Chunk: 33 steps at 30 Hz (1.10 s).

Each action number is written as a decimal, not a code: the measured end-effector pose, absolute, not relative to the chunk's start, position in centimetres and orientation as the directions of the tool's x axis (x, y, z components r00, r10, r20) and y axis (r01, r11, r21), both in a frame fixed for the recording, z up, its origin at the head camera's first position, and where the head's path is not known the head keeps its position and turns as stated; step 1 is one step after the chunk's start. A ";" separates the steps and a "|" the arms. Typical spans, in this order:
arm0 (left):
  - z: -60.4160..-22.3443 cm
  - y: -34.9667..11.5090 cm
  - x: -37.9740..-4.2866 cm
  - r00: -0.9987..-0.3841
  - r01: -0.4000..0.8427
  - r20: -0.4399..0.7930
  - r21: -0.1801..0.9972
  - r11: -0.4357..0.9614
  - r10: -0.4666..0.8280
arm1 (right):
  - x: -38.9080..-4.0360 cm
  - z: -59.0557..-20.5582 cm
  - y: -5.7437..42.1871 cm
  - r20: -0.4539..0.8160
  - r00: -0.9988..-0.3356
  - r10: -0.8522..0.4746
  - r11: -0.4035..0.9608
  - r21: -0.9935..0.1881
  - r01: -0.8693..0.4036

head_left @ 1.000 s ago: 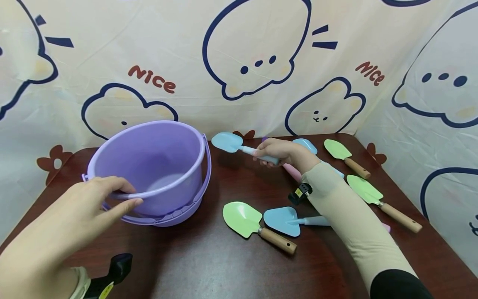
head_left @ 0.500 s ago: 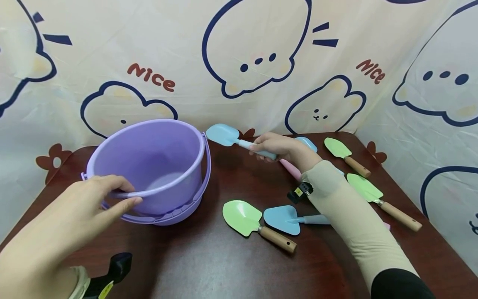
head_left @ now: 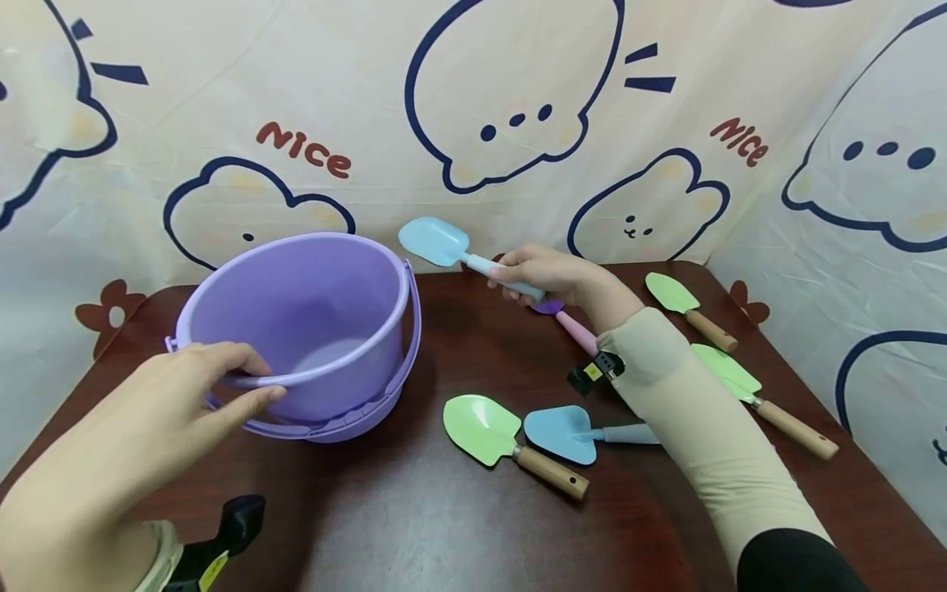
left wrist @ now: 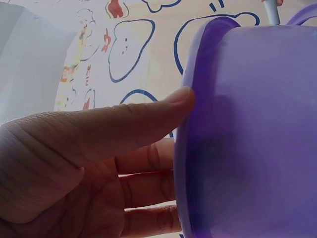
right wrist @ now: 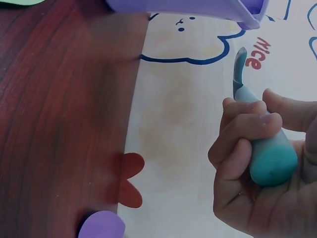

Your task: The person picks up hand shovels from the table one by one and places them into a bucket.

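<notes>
My left hand (head_left: 192, 395) pinches the near rim of a purple bucket (head_left: 348, 370), thumb outside and fingers inside. In the left wrist view the thumb presses on the bucket wall (left wrist: 257, 134). My right hand (head_left: 551, 275) grips the pale blue handle of a light blue trowel (head_left: 435, 241), held up off the table right of the bucket, its blade pointing left near the bucket's right rim. The right wrist view shows curled fingers (right wrist: 247, 124) wrapped round the handle, its teal butt end (right wrist: 273, 165) facing the camera.
On the brown table (head_left: 385, 510) lie a green trowel (head_left: 484, 427) and a blue trowel (head_left: 562, 433) in front. A purple-bladed trowel with pink handle (head_left: 577, 330) lies under the right arm. Green trowels (head_left: 672, 292) with wooden handles lie at the right. A printed curtain (head_left: 370, 82) stands behind.
My right hand has lifted the light blue trowel higher and slightly left, toward the bucket. My left hand stays on the bucket rim, and the bucket has hardly moved.
</notes>
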<state>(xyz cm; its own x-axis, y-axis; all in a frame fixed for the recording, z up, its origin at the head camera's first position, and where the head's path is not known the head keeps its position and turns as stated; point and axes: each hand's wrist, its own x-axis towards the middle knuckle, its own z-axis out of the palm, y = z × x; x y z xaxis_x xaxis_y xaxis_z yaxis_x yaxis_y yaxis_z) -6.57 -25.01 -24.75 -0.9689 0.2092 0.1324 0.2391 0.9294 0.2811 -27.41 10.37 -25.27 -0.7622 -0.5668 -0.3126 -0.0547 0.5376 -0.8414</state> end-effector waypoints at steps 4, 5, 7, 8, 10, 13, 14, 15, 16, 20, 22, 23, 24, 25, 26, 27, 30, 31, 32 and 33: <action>-24.7 -25.0 -6.6 -0.969 0.238 0.130 0.283 0.929 0.209 | -27.3 -24.9 10.3 -0.297 -0.761 -0.577 0.527 -0.847 -0.068; -24.7 -25.0 -6.6 -0.970 0.237 0.129 0.283 0.929 0.209 | -27.2 -24.8 10.3 -0.293 -0.760 -0.581 0.523 -0.849 -0.072; -24.7 -25.0 -6.7 -0.968 0.241 0.132 0.282 0.929 0.211 | -27.0 -24.6 10.3 -0.283 -0.760 -0.585 0.516 -0.853 -0.079; -24.7 -25.0 -6.7 -0.969 0.241 0.132 0.282 0.929 0.211 | -26.9 -24.5 10.3 -0.279 -0.761 -0.586 0.513 -0.855 -0.081; -24.8 -25.0 -6.7 -0.968 0.244 0.135 0.284 0.927 0.213 | -26.7 -24.2 10.3 -0.269 -0.764 -0.587 0.505 -0.859 -0.085; -24.8 -25.1 -6.6 -0.967 0.248 0.137 0.285 0.926 0.217 | -26.4 -23.7 10.2 -0.260 -0.768 -0.585 0.500 -0.861 -0.090; -24.8 -25.1 -6.6 -0.966 0.249 0.137 0.284 0.926 0.218 | -26.3 -23.6 10.2 -0.256 -0.768 -0.587 0.499 -0.861 -0.094; -24.8 -25.0 -6.7 -0.968 0.246 0.131 0.286 0.926 0.216 | -26.3 -23.4 10.2 -0.251 -0.768 -0.589 0.497 -0.862 -0.100; -24.8 -25.0 -6.7 -0.969 0.243 0.126 0.285 0.927 0.215 | -26.3 -23.3 10.1 -0.248 -0.766 -0.593 0.497 -0.862 -0.105; -24.8 -25.0 -6.7 -0.971 0.234 0.120 0.277 0.932 0.208 | -26.0 -22.7 9.8 -0.229 -0.756 -0.614 0.492 -0.859 -0.140; -24.8 -25.1 -6.7 -0.969 0.238 0.129 0.271 0.933 0.210 | -25.8 -22.4 9.6 -0.224 -0.748 -0.624 0.488 -0.860 -0.149; -24.8 -25.1 -6.7 -0.969 0.240 0.132 0.272 0.932 0.211 | -25.7 -22.3 9.4 -0.222 -0.745 -0.629 0.484 -0.862 -0.153; -24.8 -25.1 -6.7 -0.968 0.243 0.135 0.271 0.931 0.213 | -25.6 -22.1 9.3 -0.220 -0.741 -0.634 0.481 -0.863 -0.155; -24.8 -25.1 -6.7 -0.968 0.243 0.133 0.273 0.931 0.213 | -25.5 -21.9 9.1 -0.218 -0.737 -0.639 0.476 -0.865 -0.156; -24.8 -25.1 -6.7 -0.969 0.241 0.128 0.274 0.931 0.213 | -25.4 -21.8 8.9 -0.217 -0.735 -0.643 0.471 -0.868 -0.156; -24.9 -25.1 -6.7 -0.969 0.239 0.124 0.276 0.931 0.212 | -25.3 -21.6 8.8 -0.214 -0.731 -0.648 0.465 -0.871 -0.157; -24.9 -25.1 -6.7 -0.971 0.235 0.117 0.277 0.932 0.210 | -25.1 -21.1 8.2 -0.195 -0.715 -0.672 0.443 -0.879 -0.178; -24.9 -25.1 -6.7 -0.971 0.233 0.118 0.276 0.932 0.208 | -25.1 -21.0 8.0 -0.190 -0.710 -0.679 0.437 -0.881 -0.182; -24.9 -25.1 -6.7 -0.971 0.234 0.121 0.276 0.932 0.208 | -25.0 -20.8 7.9 -0.184 -0.704 -0.686 0.432 -0.882 -0.191; -24.9 -25.1 -6.7 -0.970 0.236 0.125 0.276 0.932 0.208 | -24.9 -20.7 7.7 -0.176 -0.697 -0.695 0.426 -0.882 -0.201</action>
<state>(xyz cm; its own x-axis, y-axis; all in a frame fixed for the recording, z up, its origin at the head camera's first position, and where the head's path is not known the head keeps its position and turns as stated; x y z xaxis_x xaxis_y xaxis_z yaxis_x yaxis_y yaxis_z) -6.72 -25.09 -24.87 -0.9700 0.2082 0.1255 0.2357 0.9318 0.2760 -24.91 7.65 -20.66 -0.6975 -0.6946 -0.1761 -0.2011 0.4256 -0.8823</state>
